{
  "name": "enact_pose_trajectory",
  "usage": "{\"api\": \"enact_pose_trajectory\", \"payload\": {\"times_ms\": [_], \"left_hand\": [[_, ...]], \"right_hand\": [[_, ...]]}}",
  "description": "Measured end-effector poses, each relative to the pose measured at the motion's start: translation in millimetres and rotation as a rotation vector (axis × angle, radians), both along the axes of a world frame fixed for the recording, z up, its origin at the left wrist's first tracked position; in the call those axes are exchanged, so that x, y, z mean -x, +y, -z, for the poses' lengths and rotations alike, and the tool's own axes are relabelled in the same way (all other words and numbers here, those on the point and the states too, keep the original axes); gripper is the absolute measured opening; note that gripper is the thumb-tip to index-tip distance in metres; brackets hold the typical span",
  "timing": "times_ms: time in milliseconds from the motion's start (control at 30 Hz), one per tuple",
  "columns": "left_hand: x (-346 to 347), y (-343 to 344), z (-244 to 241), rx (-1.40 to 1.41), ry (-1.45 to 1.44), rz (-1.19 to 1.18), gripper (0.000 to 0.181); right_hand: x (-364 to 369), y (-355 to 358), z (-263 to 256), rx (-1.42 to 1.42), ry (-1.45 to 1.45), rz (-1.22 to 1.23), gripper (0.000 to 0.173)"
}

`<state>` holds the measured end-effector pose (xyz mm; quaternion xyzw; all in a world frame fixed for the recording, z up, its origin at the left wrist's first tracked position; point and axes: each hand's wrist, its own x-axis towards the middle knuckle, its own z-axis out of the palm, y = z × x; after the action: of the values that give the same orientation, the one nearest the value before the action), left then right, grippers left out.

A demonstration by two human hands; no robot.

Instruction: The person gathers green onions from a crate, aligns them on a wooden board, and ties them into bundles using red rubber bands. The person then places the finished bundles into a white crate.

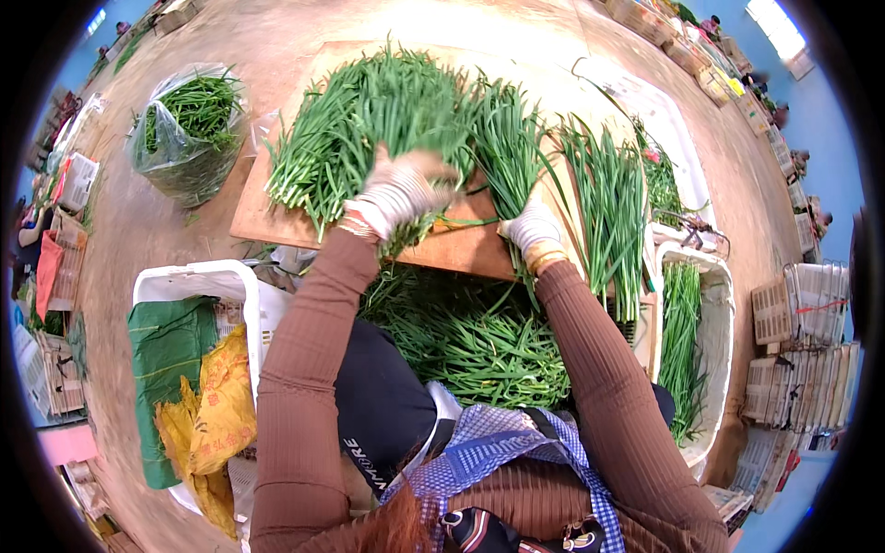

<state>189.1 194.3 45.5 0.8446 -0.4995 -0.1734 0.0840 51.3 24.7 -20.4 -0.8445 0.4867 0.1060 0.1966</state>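
A large heap of green leafy stalks [387, 104], which look like garlic chives, covers the left part of a wooden board [456, 242]. My left hand [408, 183], in a pale glove and blurred by motion, is over the heap's near edge; its fingertips and any hold are unclear. My gloved right hand [532, 231] closes around the lower end of a bunch of stalks [510, 148], whose leafy tips point away from me. Just right of that hand, a separate bunch of long stalks [608, 214] lies lengthwise with its cut ends towards me.
More loose greens [484, 352] fill the space below the board, before my lap. A clear plastic bag [169, 169] of greens stands far left. A white crate [256, 304] holds green and yellow sacks. At right, another white crate [719, 332] holds upright stalks.
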Motion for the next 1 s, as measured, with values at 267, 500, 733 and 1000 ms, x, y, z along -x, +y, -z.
{"api": "enact_pose_trajectory", "payload": {"times_ms": [267, 500, 733, 1000], "left_hand": [[-208.2, 119.1, 116.7, 0.105, -0.011, -0.974, 0.108], [-132.6, 101.2, 87.4, -0.014, 0.019, -1.0, 0.092], [-122.1, 143.2, 97.8, 0.247, 0.033, -0.924, 0.076], [-17.3, 80.3, 24.2, 0.948, -0.003, -0.695, 0.047]], "right_hand": [[-30.2, 26.4, -9.1, -0.131, -0.06, -0.118, 0.115], [-66.7, 60.8, 8.4, -0.189, -0.138, -0.186, 0.108], [-78.1, 73.4, -3.5, -0.225, -0.149, -0.272, 0.104], [5.4, 6.3, 20.5, -1.252, -1.011, 0.008, 0.075]]}}
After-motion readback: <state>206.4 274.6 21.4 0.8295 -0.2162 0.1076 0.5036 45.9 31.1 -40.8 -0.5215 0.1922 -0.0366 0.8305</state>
